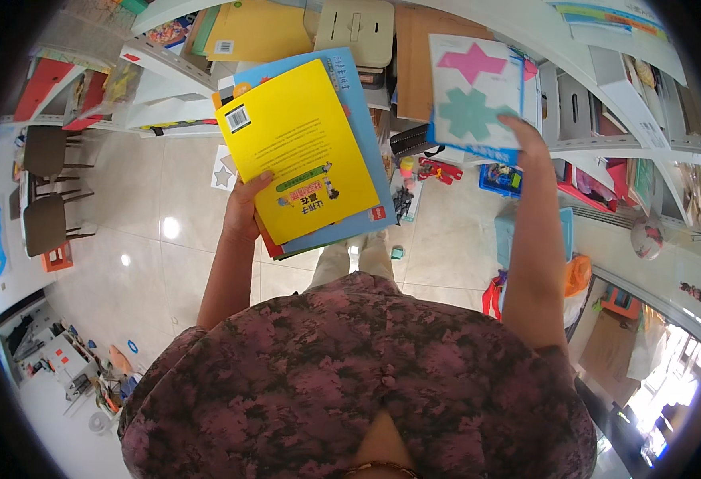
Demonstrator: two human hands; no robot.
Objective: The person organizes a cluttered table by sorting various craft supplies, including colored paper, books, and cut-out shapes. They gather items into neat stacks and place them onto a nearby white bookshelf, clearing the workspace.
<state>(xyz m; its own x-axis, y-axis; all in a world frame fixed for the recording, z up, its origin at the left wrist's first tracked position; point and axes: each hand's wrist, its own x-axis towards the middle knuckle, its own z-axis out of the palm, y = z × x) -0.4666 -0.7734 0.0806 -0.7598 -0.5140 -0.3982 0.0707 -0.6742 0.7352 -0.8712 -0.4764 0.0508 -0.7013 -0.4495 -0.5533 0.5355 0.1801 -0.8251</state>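
My left hand (247,206) is closed on the lower left edge of a stack of books, its thumb over the top one. Uppermost lies a yellow book (299,152), back cover up and its print upside down. A larger blue book (362,120) juts out beneath it, with other edges below. My right hand (524,142), slightly blurred, grips the lower right edge of a white card (456,96) with a pink and a green cut-out shape. Something blue shows along the card's lower edge; how many sheets lie beneath is hidden.
Ahead, the shelf holds yellow envelopes (263,32), a beige box (356,30) and a brown folder (418,64). Toys, among them a red one (440,170), lie on the floor below. Two brown chairs (45,152) stand at the left. A blue bin (510,235) sits by my right arm.
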